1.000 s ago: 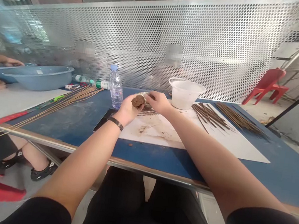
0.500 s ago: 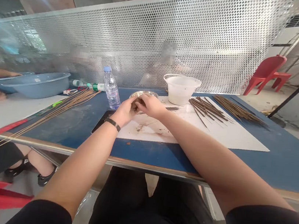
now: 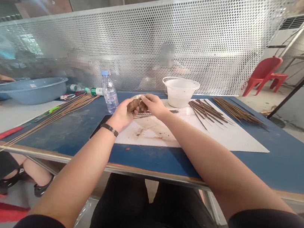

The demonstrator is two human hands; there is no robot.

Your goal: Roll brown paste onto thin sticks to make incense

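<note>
A brown lump of paste (image 3: 133, 105) sits in my left hand (image 3: 123, 114), whose fingers curl round it above the white sheet (image 3: 222, 133). My right hand (image 3: 153, 104) is closed in a pinch on the lump's right side. A black band circles my left wrist. Just behind my hands lies a small metal dish, mostly hidden, with a few thin sticks (image 3: 146, 114) beside it on the sheet.
A white plastic tub (image 3: 179, 92) and a water bottle (image 3: 109, 92) stand on the blue table (image 3: 76, 129). Dark coated sticks (image 3: 211, 112) lie right, bare sticks (image 3: 56, 112) left. A blue basin (image 3: 31, 87) and another person's arm are far left. Perforated screen behind.
My right hand came back from the metal dish to the lump in my left hand, and both hands now work it together. The view has shifted slightly.
</note>
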